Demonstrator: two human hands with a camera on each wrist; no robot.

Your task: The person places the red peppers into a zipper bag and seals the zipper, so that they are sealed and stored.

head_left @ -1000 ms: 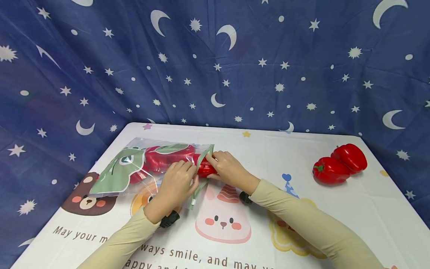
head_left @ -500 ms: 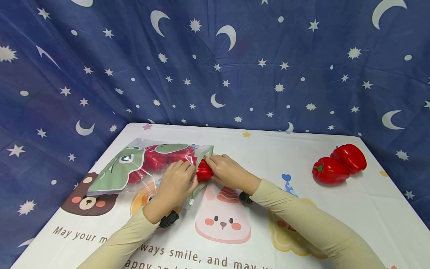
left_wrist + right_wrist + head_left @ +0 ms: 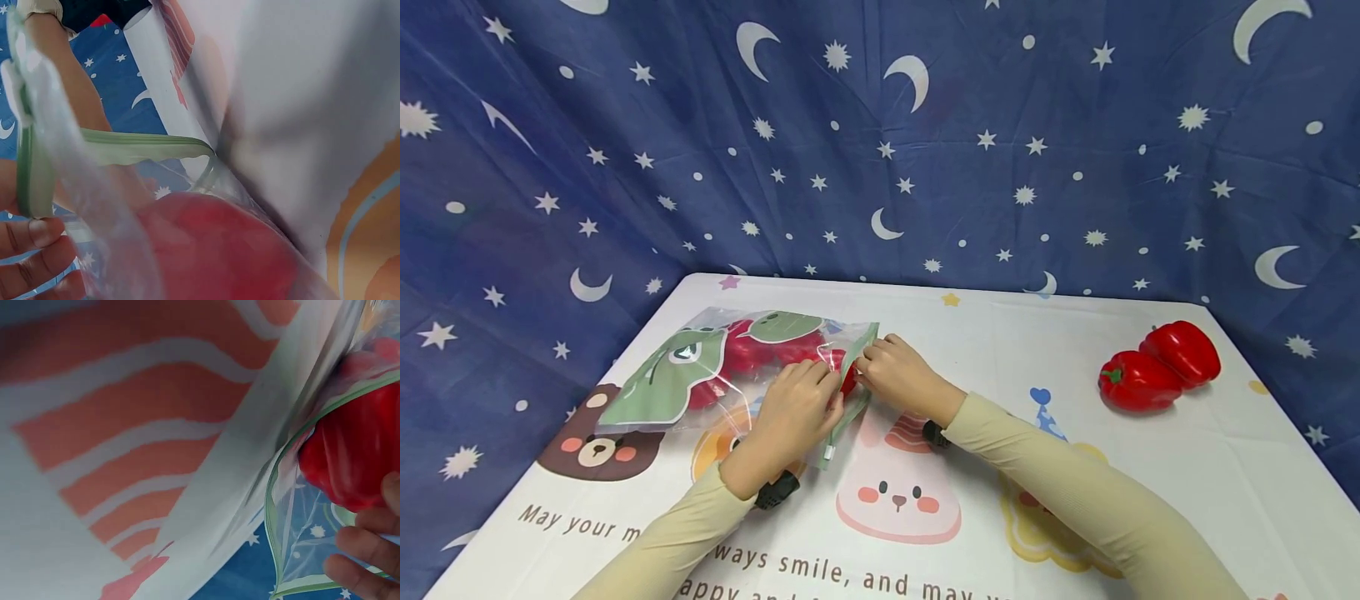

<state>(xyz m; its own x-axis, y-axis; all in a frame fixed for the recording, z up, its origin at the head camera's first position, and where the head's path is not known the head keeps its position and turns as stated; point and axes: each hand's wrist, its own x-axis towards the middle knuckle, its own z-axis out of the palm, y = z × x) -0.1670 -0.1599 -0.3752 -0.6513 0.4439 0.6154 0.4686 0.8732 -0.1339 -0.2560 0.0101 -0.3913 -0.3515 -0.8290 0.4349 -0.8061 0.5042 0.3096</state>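
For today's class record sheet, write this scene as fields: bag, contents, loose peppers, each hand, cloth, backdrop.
Bag: clear with green trim, lying on the cloth, mouth open
Contents: red peppers, count unclear
Loose peppers: two, red, on the cloth's right side
Left hand: pinches the bag near its mouth
Right hand: at the mouth, against a pepper
Cloth: white, cartoon prints
Backdrop: blue, white stars and moons

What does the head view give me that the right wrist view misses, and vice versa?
Only the head view: the left hand, gripping the clear bag, and two loose red peppers off to the right.
Only the right wrist view: a look through the bag's open mouth at the broad side of the pepper just inside.
Both: the right hand, the bag, that pepper.
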